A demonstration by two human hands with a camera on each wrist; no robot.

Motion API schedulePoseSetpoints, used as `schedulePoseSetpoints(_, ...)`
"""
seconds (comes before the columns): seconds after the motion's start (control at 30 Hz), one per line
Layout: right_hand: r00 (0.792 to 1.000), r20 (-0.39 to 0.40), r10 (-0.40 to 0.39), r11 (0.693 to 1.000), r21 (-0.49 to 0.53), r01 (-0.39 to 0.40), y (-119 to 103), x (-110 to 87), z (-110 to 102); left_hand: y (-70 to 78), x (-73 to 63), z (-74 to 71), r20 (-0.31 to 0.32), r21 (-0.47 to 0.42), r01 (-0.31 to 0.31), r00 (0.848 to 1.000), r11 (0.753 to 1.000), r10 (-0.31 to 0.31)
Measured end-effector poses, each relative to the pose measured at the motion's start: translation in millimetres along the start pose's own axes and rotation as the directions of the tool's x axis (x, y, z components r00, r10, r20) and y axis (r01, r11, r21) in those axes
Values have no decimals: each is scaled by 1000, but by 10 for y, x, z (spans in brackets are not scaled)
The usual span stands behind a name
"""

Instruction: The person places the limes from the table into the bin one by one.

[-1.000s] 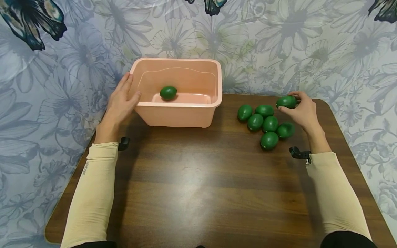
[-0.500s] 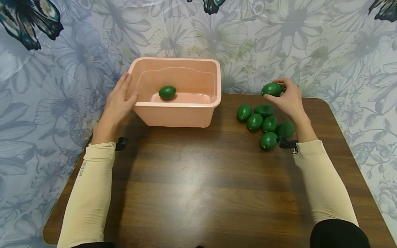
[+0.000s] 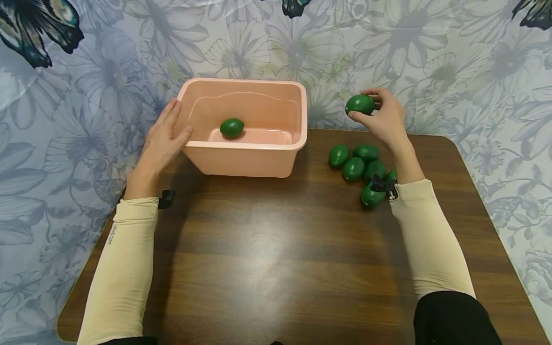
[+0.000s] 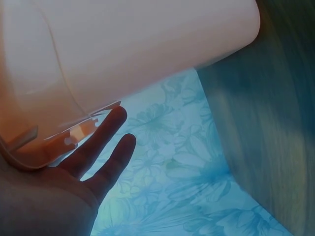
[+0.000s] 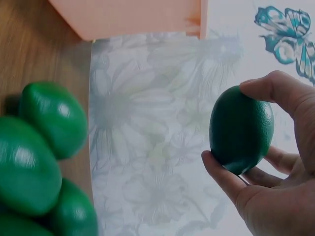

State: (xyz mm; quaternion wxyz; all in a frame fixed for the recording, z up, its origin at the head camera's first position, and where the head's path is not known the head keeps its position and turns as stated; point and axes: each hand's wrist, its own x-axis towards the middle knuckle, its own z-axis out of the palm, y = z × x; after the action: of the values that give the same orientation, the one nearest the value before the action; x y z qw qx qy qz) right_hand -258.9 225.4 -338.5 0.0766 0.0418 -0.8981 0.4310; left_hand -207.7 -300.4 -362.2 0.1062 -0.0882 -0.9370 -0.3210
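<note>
My right hand (image 3: 384, 117) pinches a glossy, dark green, lime-like fruit (image 3: 360, 104) between thumb and fingertips. It is held up above the table's back edge, right of the peach plastic tub (image 3: 246, 160). In the right wrist view the fruit (image 5: 241, 130) looks oval, with slightly pebbled skin. My left hand (image 3: 159, 143) lies along the tub's left end with straight fingers, its thumb by the near corner. In the left wrist view two extended fingers (image 4: 106, 130) show beside the tub's wall. One similar fruit (image 3: 231, 128) lies on the tub's floor.
Several more green fruits (image 3: 353, 168) lie grouped on the brown wooden table (image 3: 258, 254), right of the tub. My right wrist's black camera clip (image 3: 383, 184) partly covers that group. A floral wall covering (image 3: 302, 43) with butterflies rises behind the back edge.
My right hand has carried its fruit up and to the left, from beside the group to above the table's back edge. My left hand stays at the tub.
</note>
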Motion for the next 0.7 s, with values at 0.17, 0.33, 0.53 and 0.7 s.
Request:
schedulePoseSetpoints(0.17,998,14,-53,999,10,53,-200,55,182,12,-6,-8,-1,6,7,1000,1000,-7)
schedulePoseSetpoints(0.33,992,-6,-126,990,59,127,-435,162,436,19,-3,-3,0,9,15,1000,1000,-15)
schedulePoseSetpoints(0.53,985,-47,-165,975,145,171,-623,259,730,11,-4,20,7,0,22,1000,1000,-22)
schedulePoseSetpoints(0.7,979,-62,-196,954,218,205,-732,292,938,-1,-4,8,-4,7,13,1000,1000,-13)
